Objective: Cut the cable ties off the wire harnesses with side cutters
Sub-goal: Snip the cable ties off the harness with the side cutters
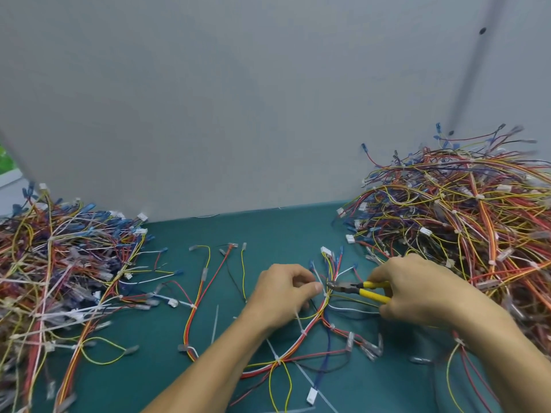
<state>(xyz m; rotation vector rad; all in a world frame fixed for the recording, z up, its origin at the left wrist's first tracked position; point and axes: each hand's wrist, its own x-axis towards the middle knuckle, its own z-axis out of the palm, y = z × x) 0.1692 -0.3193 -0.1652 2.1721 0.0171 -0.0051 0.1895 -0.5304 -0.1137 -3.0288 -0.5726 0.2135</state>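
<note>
The wire harness (316,318) is pinched steady by the left hand (283,290) for cutting. The side cutters (346,287) are gripped by the right hand (417,287).

A teal bench mat (268,234) runs back to a plain grey partition panel (238,99). At far right a dark strip (474,70) slants up the panel, one small dark hole (482,31) beside it high up, another (451,132) lower down. At far left, a sliver of blurred green (4,159) shows above a white frame (10,177).

Bare left hand (283,290), bare right hand (417,287) — forearms (208,362) seemingly bare too.
</note>
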